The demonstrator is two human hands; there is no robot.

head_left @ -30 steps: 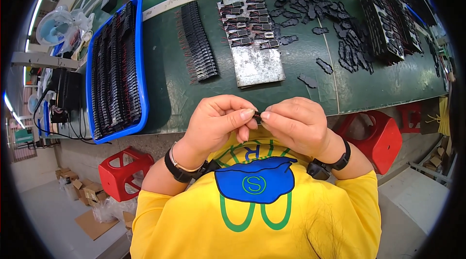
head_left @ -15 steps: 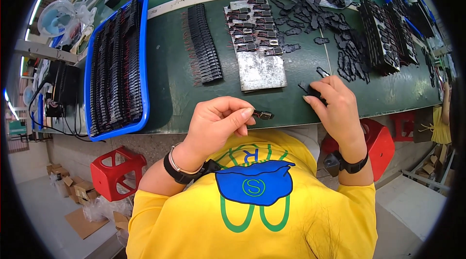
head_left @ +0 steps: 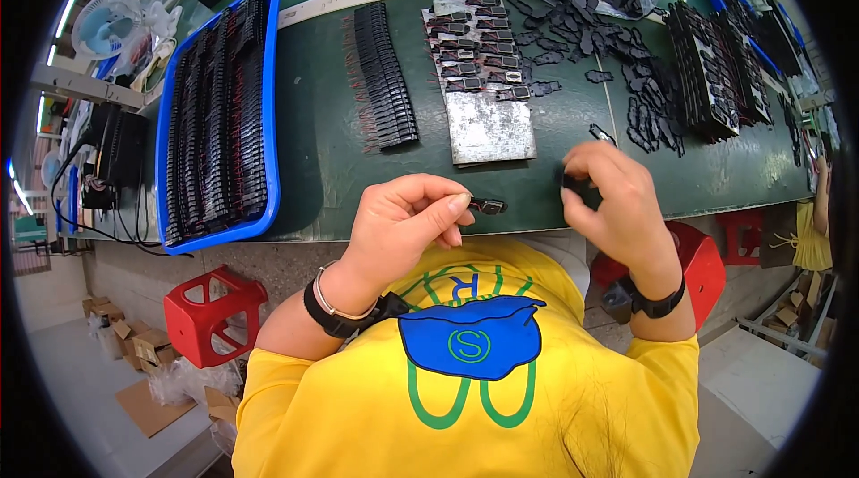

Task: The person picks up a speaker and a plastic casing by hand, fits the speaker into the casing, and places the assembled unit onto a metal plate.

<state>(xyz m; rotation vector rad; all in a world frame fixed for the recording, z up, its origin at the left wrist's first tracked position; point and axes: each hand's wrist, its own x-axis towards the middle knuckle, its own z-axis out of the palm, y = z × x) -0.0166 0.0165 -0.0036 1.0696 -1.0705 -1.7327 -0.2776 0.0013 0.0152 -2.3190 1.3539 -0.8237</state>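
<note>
I pinched a small black plastic clip (head_left: 489,206) in my left hand (head_left: 403,223), its long axis pointing right toward my right hand (head_left: 617,200), which grasped another black piece (head_left: 573,187).

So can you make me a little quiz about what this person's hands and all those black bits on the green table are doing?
1. True or false: the left hand pinches a small black plastic part at its fingertips.
2. Which side of the green table holds the blue plastic tray filled with rows of black parts? A) the person's left B) the person's right C) the middle
3. Fill in: the right hand has a small dark piece in its ____.

Key
1. True.
2. A.
3. Fingers.
</note>
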